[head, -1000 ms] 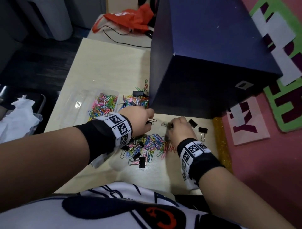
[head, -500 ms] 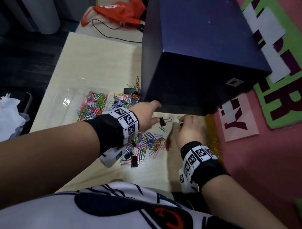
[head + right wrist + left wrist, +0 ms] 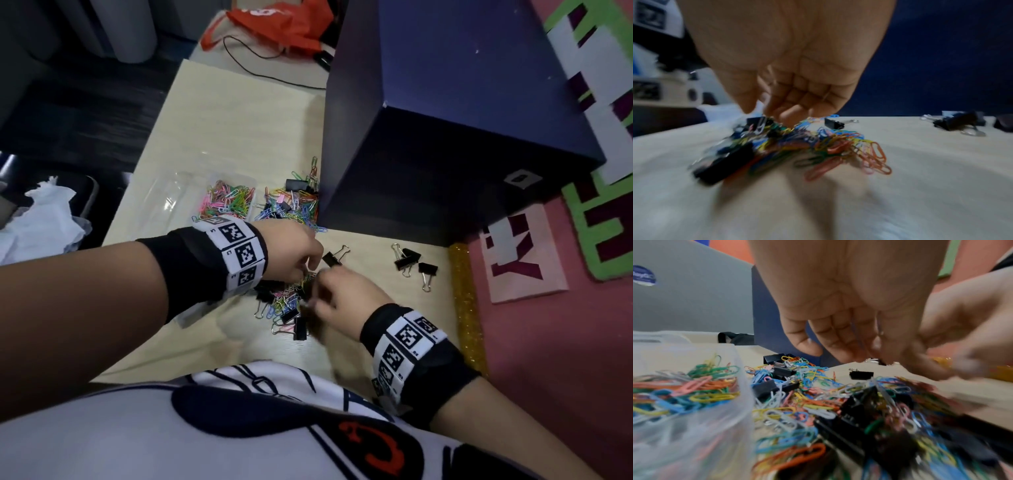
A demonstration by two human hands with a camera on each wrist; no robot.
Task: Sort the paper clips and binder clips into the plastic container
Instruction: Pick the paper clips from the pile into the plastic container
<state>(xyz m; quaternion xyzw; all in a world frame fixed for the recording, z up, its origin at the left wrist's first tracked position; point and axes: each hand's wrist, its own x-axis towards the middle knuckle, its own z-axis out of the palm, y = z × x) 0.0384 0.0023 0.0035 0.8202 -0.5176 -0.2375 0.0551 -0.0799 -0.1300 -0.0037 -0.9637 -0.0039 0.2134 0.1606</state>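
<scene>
The right hand (image 3: 789, 68) reaches down into the mixed pile (image 3: 797, 146) with its fingers bent. The fingertips (image 3: 789, 116) touch the clips, and a silver paper clip sits right at them, but the picture is blurry, so I cannot tell if it is pinched. The left hand (image 3: 849, 305) hangs over the same pile with its fingers curled down. I cannot tell if it has hold of anything.

The pile of colored paper clips and black binder clips lies on the table (image 3: 239, 120), just beside the plastic container (image 3: 219, 195). The container already has many paper clips in it. More black binder clips (image 3: 414, 262) lie apart to the right.

Paper clips are light, thin and slippery, and they hook together, so a pinch may lift a bunch. Binder clips are stiffer and heavier; the wire handles look good to grab.
</scene>
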